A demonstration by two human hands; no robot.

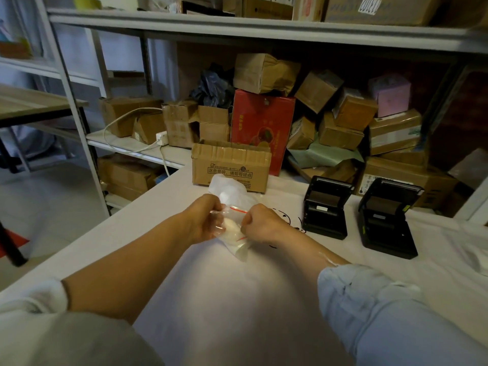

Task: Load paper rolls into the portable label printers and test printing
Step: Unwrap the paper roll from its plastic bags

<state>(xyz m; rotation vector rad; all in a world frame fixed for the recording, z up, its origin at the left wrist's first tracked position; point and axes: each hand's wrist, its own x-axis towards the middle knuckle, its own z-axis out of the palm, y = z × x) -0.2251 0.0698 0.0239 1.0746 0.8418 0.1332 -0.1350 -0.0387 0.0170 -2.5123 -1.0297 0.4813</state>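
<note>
both hands are up at the middle of the frame working on a clear plastic bag (232,207) with a red zip strip. the left hand (204,220) is closed on the bag's left side and the right hand (260,223) is pinched shut on its right side near the red line. there's a white paper roll (229,227) visible inside the bag between the hands, and what looks like another one higher up in it, hard to say for sure. off to the right on the white table (237,286) sit two black printers, the nearer printer (326,207) and the far-right printer (388,217), both with lids flipped open. just behind the bag there's a cardboard box (231,167) with printed text, and the shelf (264,29) behind is stacked with more boxes.
</note>
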